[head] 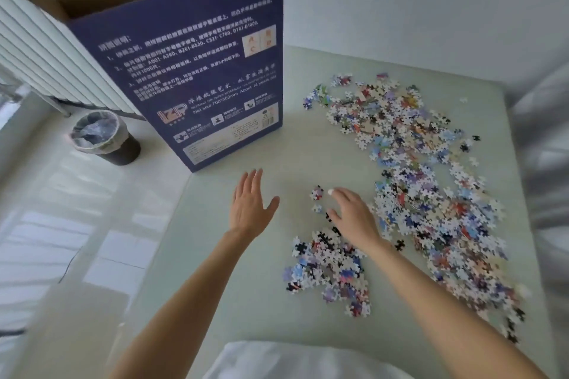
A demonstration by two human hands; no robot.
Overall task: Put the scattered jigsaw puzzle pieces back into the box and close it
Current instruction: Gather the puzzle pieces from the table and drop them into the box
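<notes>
A tall dark-blue puzzle box (pixel 197 71) with white print stands upright at the table's far left, its brown top flaps open. Several jigsaw pieces (pixel 431 188) lie scattered in a long band down the right side of the pale green table (pixel 234 292). A smaller heap of pieces (pixel 329 271) lies in front, under my right forearm. My left hand (pixel 249 203) hovers flat with straight fingers, just in front of the box, holding nothing. My right hand (pixel 354 212) reaches with loosely spread fingers toward a few stray pieces (pixel 317 194).
A dark waste bin (pixel 104 138) with a plastic liner stands on the floor to the left of the table. A white radiator (pixel 46 55) runs along the left wall. A white wall backs the table. White cloth (pixel 295 360) shows at the bottom edge.
</notes>
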